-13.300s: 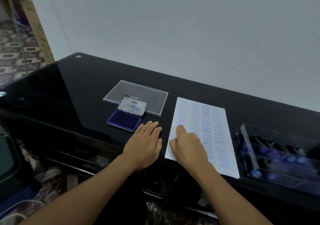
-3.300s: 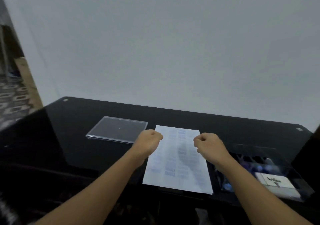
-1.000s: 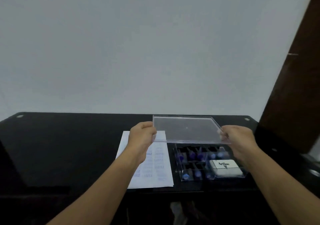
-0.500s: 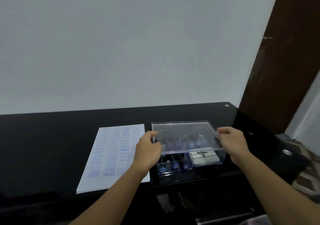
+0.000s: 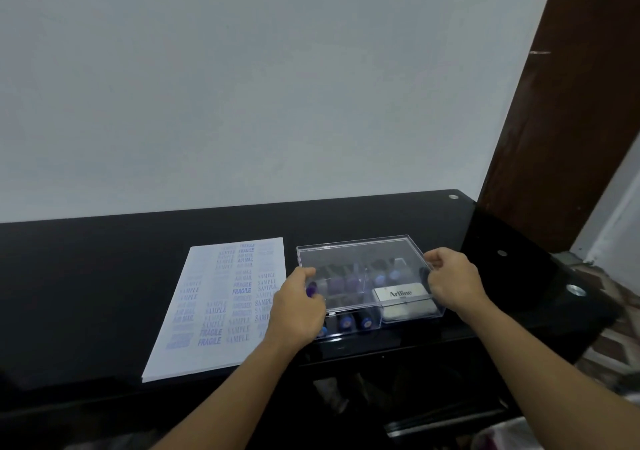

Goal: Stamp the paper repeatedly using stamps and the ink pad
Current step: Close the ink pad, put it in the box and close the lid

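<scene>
Holding a clear flat plastic lid (image 5: 360, 259) by its two short sides, the person has both hands at a clear, compartmented plastic box (image 5: 412, 318). The box stands near the front edge of the glossy black table (image 5: 86, 276), towards its right end. The left hand (image 5: 298, 307) curls round the lid's left side, thumb on top. The right hand (image 5: 450, 281) pinches the right side, fingers bent over the edge. The lid covers the back and middle of the box and leaves a strip along the front uncovered. From here I cannot tell whether its far edge rests on the rim or hangs just above it.

Inside the box, a row of small stamps with blue and purple caps (image 5: 365, 321) lies in the left and middle compartments. Some show in the open front strip and others only dimly through the lid. In the front right compartment sits a white rectangular ink pad case (image 5: 398, 294), closed, with "Artline" readable on its label through the plastic.

Just beside the box, on its left, lies a white sheet of paper (image 5: 207, 311), its near edge along the surface's front edge. It carries columns of blue impressions reading SAMPLE, FRAGILE and AIR MAIL. The left wrist crosses its lower right corner, and neither hand grips it.

Behind the surface rises a plain white wall (image 5: 242, 86). A dark brown wooden panel (image 5: 571, 103) stands past the right end.
</scene>
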`<state>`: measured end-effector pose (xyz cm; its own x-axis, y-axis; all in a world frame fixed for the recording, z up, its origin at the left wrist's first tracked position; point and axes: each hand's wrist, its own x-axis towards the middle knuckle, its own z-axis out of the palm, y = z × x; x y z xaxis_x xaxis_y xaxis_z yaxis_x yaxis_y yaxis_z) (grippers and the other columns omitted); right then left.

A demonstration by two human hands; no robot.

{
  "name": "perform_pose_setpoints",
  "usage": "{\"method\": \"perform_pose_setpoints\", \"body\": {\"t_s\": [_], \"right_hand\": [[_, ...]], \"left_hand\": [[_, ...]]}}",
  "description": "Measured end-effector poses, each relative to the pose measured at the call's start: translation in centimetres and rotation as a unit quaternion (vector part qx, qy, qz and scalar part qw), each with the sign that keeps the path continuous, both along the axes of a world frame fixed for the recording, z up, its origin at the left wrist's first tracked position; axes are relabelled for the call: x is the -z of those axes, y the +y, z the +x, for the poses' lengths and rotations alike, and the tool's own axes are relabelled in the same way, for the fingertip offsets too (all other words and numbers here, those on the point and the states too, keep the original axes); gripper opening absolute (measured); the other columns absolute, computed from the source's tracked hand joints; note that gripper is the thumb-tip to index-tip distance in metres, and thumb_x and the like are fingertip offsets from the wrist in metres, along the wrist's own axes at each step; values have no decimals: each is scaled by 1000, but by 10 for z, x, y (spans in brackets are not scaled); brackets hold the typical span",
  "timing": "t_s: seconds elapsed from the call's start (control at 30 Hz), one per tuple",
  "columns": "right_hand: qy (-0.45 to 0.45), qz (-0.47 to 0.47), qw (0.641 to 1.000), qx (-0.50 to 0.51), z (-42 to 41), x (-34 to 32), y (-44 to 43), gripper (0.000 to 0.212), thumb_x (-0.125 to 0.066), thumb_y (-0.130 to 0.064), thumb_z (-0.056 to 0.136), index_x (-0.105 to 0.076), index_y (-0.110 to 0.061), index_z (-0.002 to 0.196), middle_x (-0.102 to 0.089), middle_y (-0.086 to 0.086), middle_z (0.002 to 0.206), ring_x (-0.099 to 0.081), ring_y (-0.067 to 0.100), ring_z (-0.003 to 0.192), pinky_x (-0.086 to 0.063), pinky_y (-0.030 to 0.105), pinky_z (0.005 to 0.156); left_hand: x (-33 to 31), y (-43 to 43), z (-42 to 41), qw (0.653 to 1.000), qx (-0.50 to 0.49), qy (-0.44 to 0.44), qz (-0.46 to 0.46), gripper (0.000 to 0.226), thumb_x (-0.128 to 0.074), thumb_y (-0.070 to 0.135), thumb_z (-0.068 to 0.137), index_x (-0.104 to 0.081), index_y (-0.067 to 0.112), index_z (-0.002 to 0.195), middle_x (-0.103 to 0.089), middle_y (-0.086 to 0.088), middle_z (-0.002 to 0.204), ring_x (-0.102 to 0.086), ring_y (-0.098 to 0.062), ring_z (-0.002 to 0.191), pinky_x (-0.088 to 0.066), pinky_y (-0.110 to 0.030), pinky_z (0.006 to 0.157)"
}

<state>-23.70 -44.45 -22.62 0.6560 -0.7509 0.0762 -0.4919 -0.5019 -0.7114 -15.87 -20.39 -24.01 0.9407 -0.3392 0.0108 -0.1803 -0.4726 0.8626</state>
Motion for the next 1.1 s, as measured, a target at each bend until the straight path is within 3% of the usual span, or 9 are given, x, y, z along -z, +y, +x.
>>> {"method": "perform_pose_setpoints", "body": {"t_s": [0.1,0.23,0.33,0.47,0.63,0.73,0.8,0.87,1.1], "right_hand": [[21,-10,1000,-3,1,-1,-3,31,-57,1,88,-69,-13,113,-71,8,112,-58,22,96,-43,26,79],[56,-48,997,-26,-2,-1,-1,38,-50,3,87,-69,-14,115,-67,11,110,-50,22,88,-41,26,75],[93,-88,991,-44,-5,0,-2,34,-46,3,84,-69,-14,103,-64,12,100,-51,27,84,-44,30,73],[150,-145,975,-75,-5,-5,0,30,-46,0,82,-68,-13,96,-66,13,98,-56,30,86,-52,35,75],[204,-194,955,-96,-2,-12,7,21,-50,-9,86,-65,-10,102,-63,10,112,-59,32,101,-46,33,76],[159,-218,954,-134,5,-7,15,13,-49,-15,92,-58,-9,99,-58,7,120,-53,30,112,-44,35,82],[121,-219,954,-165,10,-2,24,25,-46,-20,95,-61,-10,113,-57,5,129,-51,28,122,-44,37,97],[109,-215,951,-192,15,7,33,40,-43,-24,99,-58,-11,133,-53,5,144,-44,25,135,-36,37,112],[76,-314,933,-157,10,39,49,45,-33,-36,98,-58,-22,132,-54,-3,144,-46,15,135,-35,38,112]], "left_hand": [[2,0,1,1000,1,1,6,49,-51,6,97,-45,23,143,-50,2,144,-65,-18,99,-51,-22,67],[3,1,1,998,6,-29,50,32,-51,11,97,-54,21,127,-54,14,118,-56,-14,106,-45,-25,83],[3,1,2,995,7,-49,90,31,-54,17,94,-59,17,124,-50,8,137,-49,-15,127,-43,-35,105],[-2,3,6,988,19,-79,132,7,-55,20,90,-58,18,96,-56,10,102,-56,-13,91,-52,-36,86],[-14,-2,10,975,46,-104,189,4,-51,21,90,-52,19,92,-50,8,98,-52,-15,92,-48,-36,80],[-14,-11,10,965,90,-155,191,15,-45,24,92,-55,16,101,-52,4,113,-49,-20,113,-45,-40,97],[-13,-21,10,951,127,-186,212,33,-42,28,97,-54,12,124,-45,-3,142,-35,-23,137,-32,-41,115],[-10,-31,9,938,154,-214,226,46,-38,34,101,-45,13,141,-31,-5,158,-21,-22,147,-20,-43,121],[26,-41,5,910,127,-297,261,49,-24,44,100,-47,20,136,-41,-1,152,-33,-20,142,-25,-43,120]]}}
